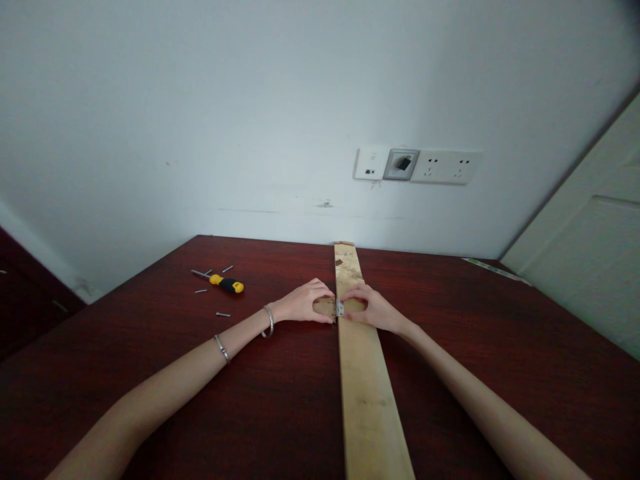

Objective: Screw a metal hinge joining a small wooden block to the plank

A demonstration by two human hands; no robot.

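A long, pale wooden plank (373,393) lies lengthwise on the table, from the wall toward me. At its left edge sits a small silver metal hinge (341,307). My left hand (304,301) reaches in from the left, thumb and fingers closed at the hinge's left side. A tan patch shows inside that grip; I cannot tell what it is. From the right, my right hand (377,308) lies over the plank, fingertips pinching at the hinge's right side. Fingers hide part of the hinge.
On the dark red table (240,400), a yellow-and-black screwdriver (226,284) lies to the left, with several loose screws (223,315) around it. A white wall with socket plates (443,167) rises behind. At the right stands a pale panelled door (595,233).
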